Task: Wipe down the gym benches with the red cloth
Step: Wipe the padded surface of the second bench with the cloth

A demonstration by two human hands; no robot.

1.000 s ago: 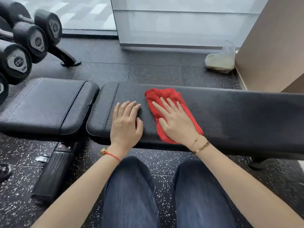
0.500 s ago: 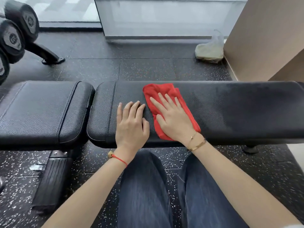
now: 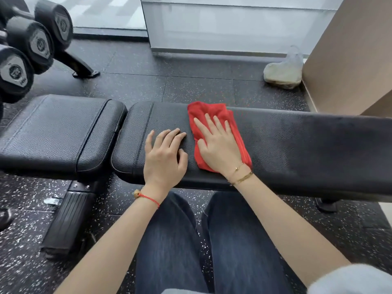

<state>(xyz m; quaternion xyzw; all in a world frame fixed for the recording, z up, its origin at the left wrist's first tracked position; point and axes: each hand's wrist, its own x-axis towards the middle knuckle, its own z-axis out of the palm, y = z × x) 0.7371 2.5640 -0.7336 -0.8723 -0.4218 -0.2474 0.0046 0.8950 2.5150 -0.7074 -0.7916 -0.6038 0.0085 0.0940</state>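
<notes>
- Red cloth (image 3: 214,124) spread flat on the long black bench pad (image 3: 307,145), reaching from the far edge of the pad most of the way to the near edge.
- Right hand (image 3: 218,149) laid palm-down on top of the cloth, fingers stretched out and slightly fanned toward the far edge, thumb resting along the cloth's left border.
- Cloth showing beyond the fingertips at the far side, as a strip along the right of the hand, and as a small corner under the wrist.
- Left hand (image 3: 164,158) flat on bare pad just beside the cloth's left edge, not touching the fabric; fingers close together and a little bent, thumb tucked toward the palm, holding nothing.
- Only a narrow band of black pad between the two hands.
- Thin gold bracelets (image 3: 241,177) on the right wrist, a red string band (image 3: 148,198) on the left.
- Shorter seat pad (image 3: 55,132) to the left of the long one, with a gap between the two.
- Knees in dark jeans (image 3: 201,240) right up against the near side of the bench.
- Black dumbbells (image 3: 31,45) on a rack at the upper left.
- Clear plastic bag (image 3: 284,71) on the speckled floor (image 3: 165,85) beyond the bench, beside a tan wall (image 3: 352,52).
</notes>
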